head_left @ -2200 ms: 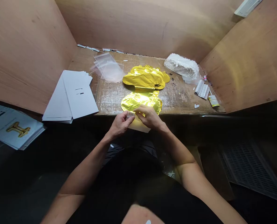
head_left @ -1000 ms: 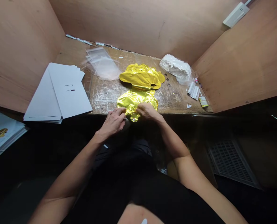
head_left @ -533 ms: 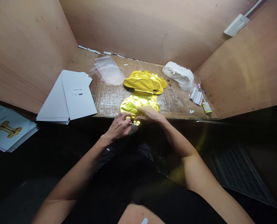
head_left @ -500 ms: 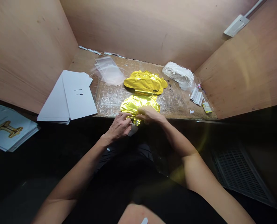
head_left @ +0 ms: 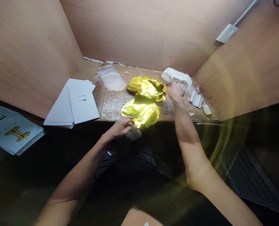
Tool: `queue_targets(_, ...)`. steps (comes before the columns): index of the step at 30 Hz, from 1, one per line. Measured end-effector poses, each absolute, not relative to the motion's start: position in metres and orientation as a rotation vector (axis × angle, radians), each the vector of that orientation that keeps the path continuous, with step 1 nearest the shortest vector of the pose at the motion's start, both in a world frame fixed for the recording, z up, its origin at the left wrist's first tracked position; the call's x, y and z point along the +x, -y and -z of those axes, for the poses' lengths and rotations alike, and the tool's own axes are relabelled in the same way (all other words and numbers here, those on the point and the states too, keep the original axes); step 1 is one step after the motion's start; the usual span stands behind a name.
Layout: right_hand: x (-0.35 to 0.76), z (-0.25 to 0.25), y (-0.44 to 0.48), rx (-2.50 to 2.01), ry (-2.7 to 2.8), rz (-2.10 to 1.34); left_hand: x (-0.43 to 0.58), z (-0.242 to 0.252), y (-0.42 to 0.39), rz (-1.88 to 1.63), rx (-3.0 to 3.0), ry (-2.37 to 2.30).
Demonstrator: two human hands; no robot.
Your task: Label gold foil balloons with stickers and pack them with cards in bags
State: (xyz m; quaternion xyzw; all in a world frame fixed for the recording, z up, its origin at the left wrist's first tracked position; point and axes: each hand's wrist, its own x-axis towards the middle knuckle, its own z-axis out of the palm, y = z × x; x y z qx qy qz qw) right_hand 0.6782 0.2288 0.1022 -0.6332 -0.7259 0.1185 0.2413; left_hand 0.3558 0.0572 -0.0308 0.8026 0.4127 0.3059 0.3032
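Note:
My left hand [head_left: 118, 128] is at the table's front edge, pinching a pale flat tab [head_left: 134, 133] that joins the lower end of a gold foil balloon [head_left: 140, 113]. The balloon's upper part [head_left: 147, 90] lies crumpled farther back on the table. My right hand [head_left: 176, 93] is up against the front of a white bundle wrapped in plastic [head_left: 176, 76]. Its fingers are bunched, and I cannot tell whether they grip anything.
A stack of white sheets [head_left: 81, 102] lies left of the foil, with a clear plastic bag [head_left: 111, 78] behind it. Small packets and a tube [head_left: 206, 110] lie at the right. Plywood walls [head_left: 247, 78] close in three sides. Printed cards [head_left: 14, 131] lie lower left.
My right hand has left the foil and moved up and right to the white bundle. The upper foil has shifted and crumpled. My left hand has stayed at the tab.

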Motion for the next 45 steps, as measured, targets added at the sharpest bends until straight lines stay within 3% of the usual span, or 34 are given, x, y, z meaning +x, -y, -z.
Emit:
queue_targets(4,0.655,-0.086,-0.176,-1.431,2.121,-0.473,0.342,0.019,-0.045,-1.022,1.614,-1.121)
queue_targets(7,0.621,-0.060,-0.119,-1.121,2.371,-1.079,0.344,0.010,-0.035,-1.185,1.378,-1.075)
queue_targets(10,0.604,-0.049,-0.084,-0.945,2.221,-1.577,0.347,0.005,-0.030,-1.264,1.359,-1.082)
queue_targets(17,0.611,-0.048,-0.066,-1.143,2.066,-1.290,0.349,0.003,-0.025,-1.149,1.183,-0.991)
queue_targets(23,0.608,-0.036,-0.055,-1.136,2.288,-0.379,0.366,-0.009,-0.016,-1.149,1.114,-1.096)
queue_targets(26,0.601,-0.036,-0.050,-0.946,2.421,-0.218,0.372,-0.009,-0.013,-1.142,1.172,-1.108)
queue_targets(34,0.588,-0.035,-0.049,-0.877,2.533,-0.202,0.373,-0.013,-0.004,-1.044,1.735,-1.323)
queue_targets(42,0.592,-0.028,-0.062,-1.069,2.152,-0.917,0.372,-0.005,-0.004,-1.017,1.678,-1.226)
queue_targets(45,0.598,-0.021,-0.080,-1.298,2.072,-0.737,0.363,0.006,-0.006,-0.928,1.582,-1.211)
